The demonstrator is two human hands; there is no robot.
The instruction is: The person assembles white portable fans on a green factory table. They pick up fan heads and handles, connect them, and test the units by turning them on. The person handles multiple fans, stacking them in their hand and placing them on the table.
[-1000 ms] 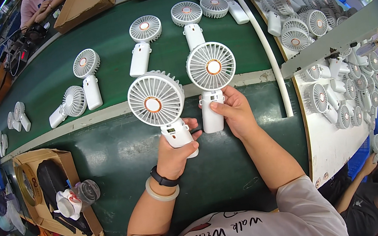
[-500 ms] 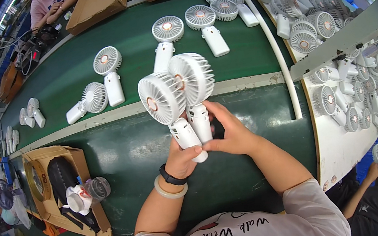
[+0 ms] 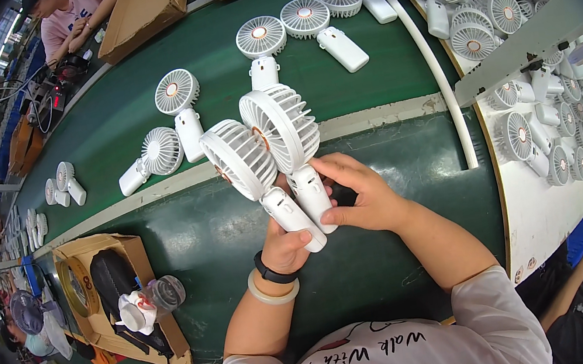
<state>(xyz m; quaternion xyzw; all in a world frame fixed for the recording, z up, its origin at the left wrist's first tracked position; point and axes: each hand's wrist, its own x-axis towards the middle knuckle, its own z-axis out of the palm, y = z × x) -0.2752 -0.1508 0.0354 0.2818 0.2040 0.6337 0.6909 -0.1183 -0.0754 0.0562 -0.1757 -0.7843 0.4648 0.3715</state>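
Observation:
Two white handheld fans tilt side by side in front of me above the green work surface. My left hand point(image 3: 286, 248) is wrapped round the handle of the left fan point(image 3: 291, 219), thumb across its lower end. My right hand point(image 3: 363, 190) grips the handle of the right fan point(image 3: 310, 190), its thumb low on the side and fingers behind. The round slatted heads touch or overlap, and their orange-ringed fronts face left. A black band and a pale bangle circle my left wrist. Just beyond the held fans lies another white fan point(image 3: 260, 38).
More white fans point(image 3: 175, 92) lie along the green belt point(image 3: 218, 80). A white table point(image 3: 527, 216) on the right carries a heap of fans, beside a white pipe point(image 3: 432, 65). At left stands a cardboard box point(image 3: 140, 259) holding a black pouch and a jar. Co-workers sit far left and lower right.
The two fans have turned a little in my hands, their heads swinging left. The whole view has shifted slightly. At right, a co-worker's hand with a fan has moved.

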